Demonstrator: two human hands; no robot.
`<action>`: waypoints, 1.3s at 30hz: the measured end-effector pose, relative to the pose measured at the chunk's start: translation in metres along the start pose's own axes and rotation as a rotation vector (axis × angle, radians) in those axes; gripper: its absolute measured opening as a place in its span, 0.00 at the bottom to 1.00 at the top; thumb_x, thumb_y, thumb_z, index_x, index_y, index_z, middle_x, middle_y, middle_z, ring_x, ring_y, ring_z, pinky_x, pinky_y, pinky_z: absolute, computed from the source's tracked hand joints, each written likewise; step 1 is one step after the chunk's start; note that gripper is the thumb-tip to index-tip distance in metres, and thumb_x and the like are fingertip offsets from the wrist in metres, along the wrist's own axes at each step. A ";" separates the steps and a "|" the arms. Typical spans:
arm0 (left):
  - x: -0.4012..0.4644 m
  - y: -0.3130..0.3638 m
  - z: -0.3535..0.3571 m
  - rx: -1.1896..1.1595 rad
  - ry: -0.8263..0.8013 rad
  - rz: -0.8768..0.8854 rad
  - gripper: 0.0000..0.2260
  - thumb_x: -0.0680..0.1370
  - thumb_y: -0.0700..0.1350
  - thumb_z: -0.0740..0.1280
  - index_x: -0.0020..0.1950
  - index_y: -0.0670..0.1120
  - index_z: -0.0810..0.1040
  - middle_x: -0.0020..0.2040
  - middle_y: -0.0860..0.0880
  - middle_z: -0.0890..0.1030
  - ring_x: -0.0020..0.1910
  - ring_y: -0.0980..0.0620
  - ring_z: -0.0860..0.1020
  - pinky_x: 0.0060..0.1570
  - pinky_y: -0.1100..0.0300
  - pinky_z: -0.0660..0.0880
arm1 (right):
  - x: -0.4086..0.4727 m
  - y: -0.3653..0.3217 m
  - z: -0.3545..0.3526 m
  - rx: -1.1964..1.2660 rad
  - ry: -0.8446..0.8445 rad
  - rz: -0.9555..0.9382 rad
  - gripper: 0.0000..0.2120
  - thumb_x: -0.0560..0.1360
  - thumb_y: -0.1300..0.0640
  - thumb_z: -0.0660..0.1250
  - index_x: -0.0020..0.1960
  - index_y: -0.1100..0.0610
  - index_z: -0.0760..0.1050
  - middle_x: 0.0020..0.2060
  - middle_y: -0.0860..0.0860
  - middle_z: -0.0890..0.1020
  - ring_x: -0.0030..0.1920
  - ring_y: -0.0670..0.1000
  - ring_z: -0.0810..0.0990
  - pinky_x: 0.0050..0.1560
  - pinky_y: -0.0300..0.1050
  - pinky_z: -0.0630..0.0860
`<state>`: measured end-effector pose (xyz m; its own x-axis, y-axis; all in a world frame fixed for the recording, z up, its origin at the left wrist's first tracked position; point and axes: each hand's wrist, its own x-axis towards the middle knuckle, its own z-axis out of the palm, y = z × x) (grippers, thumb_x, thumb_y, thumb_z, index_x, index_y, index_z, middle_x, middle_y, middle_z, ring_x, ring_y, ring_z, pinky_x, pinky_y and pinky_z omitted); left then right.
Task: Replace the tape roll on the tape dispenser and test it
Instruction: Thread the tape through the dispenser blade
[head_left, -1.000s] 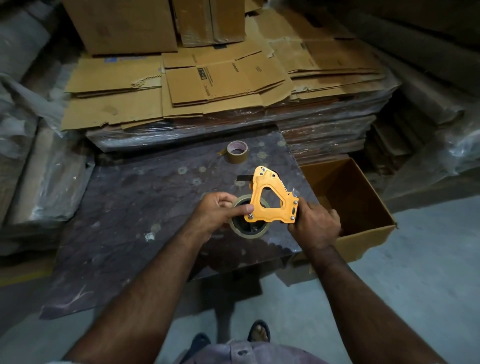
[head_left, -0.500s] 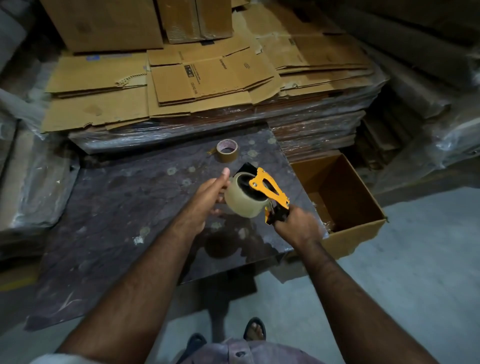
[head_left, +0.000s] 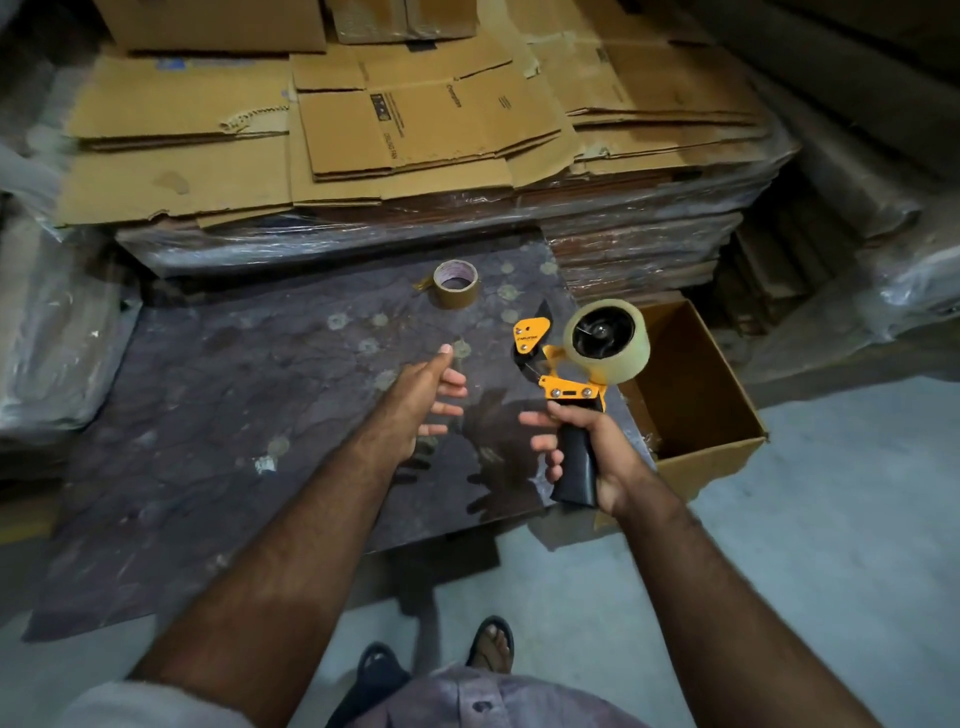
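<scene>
My right hand (head_left: 589, 447) grips the black handle of the orange tape dispenser (head_left: 563, 387), held upright above the right side of the dark table (head_left: 234, 395). A pale, nearly full tape roll (head_left: 623, 358) sits on the dispenser's hub, its open side facing me. My left hand (head_left: 423, 397) hovers to the left of the dispenser with fingers spread and relaxed, touching nothing. A thinner brown tape roll (head_left: 456, 285) stands on the table behind both hands.
Flattened cardboard sheets (head_left: 395, 119) lie stacked on plastic-wrapped bundles behind the table. An open cardboard box (head_left: 691, 415) stands on the floor to the right of the table. Plastic-wrapped stacks flank both sides. My sandalled feet (head_left: 441, 660) are on the grey floor.
My left hand has come off the roll and drawn back to the left. My right hand has swung the dispenser to the right and turned it upright by its handle.
</scene>
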<state>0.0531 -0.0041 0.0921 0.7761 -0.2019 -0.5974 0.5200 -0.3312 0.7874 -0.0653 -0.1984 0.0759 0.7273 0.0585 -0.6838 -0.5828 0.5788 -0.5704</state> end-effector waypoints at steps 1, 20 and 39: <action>0.000 0.001 0.001 0.001 -0.030 -0.054 0.28 0.82 0.65 0.56 0.54 0.42 0.82 0.52 0.45 0.86 0.46 0.45 0.84 0.46 0.53 0.77 | -0.001 0.000 0.000 0.028 0.002 -0.006 0.16 0.78 0.51 0.65 0.53 0.63 0.83 0.29 0.53 0.77 0.23 0.47 0.70 0.23 0.38 0.67; 0.029 0.041 0.044 0.015 -0.221 -0.289 0.27 0.75 0.62 0.70 0.52 0.37 0.81 0.37 0.43 0.85 0.31 0.50 0.84 0.25 0.63 0.79 | -0.019 0.009 -0.015 0.089 -0.131 -0.011 0.14 0.75 0.53 0.65 0.37 0.63 0.76 0.22 0.54 0.70 0.18 0.48 0.66 0.21 0.36 0.64; 0.024 0.049 0.006 -0.279 -0.343 0.057 0.08 0.78 0.48 0.65 0.42 0.47 0.80 0.25 0.52 0.65 0.25 0.55 0.68 0.33 0.57 0.80 | -0.024 -0.003 -0.029 0.039 -0.239 -0.008 0.15 0.76 0.54 0.63 0.37 0.64 0.76 0.22 0.55 0.71 0.17 0.49 0.68 0.21 0.38 0.68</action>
<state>0.0956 -0.0309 0.1154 0.6675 -0.5225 -0.5305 0.5927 -0.0584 0.8033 -0.0912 -0.2252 0.0809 0.7997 0.2419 -0.5495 -0.5655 0.6108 -0.5542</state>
